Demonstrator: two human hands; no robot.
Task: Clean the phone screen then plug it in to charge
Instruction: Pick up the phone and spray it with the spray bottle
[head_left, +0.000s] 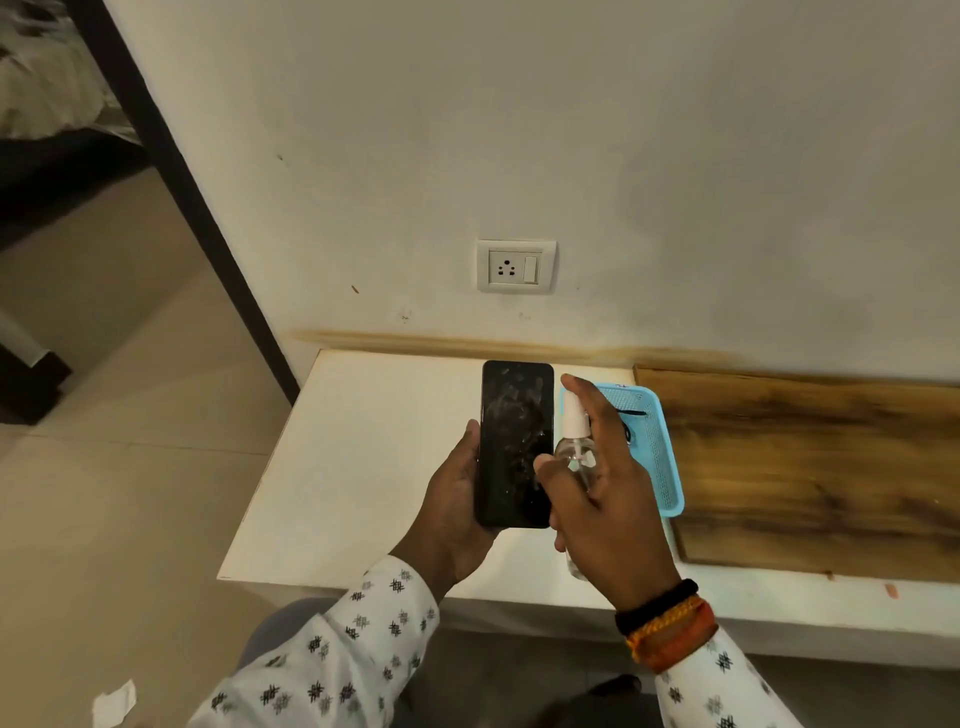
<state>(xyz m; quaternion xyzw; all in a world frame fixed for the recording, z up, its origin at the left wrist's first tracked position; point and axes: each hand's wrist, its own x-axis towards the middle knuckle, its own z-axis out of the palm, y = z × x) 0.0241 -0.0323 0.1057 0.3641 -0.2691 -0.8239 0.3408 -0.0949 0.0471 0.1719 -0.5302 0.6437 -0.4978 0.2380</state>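
Observation:
My left hand (451, 499) holds a black phone (514, 441) upright over the white table, screen up, smudged and speckled with droplets. Right beside it my right hand (608, 499) grips a small clear spray bottle (575, 441) with a white nozzle, index finger on top of the nozzle, which faces the screen. A white wall socket (515, 266) with a switch sits on the wall above the table. A black cable (629, 421) lies in the blue basket, mostly hidden behind my right hand.
The blue plastic basket (662, 457) rests on the white table (363, 441) at its right, against a wooden panel (810, 467). A dark door frame (208, 234) runs along the left. Tiled floor lies to the left, with a paper scrap (114, 702).

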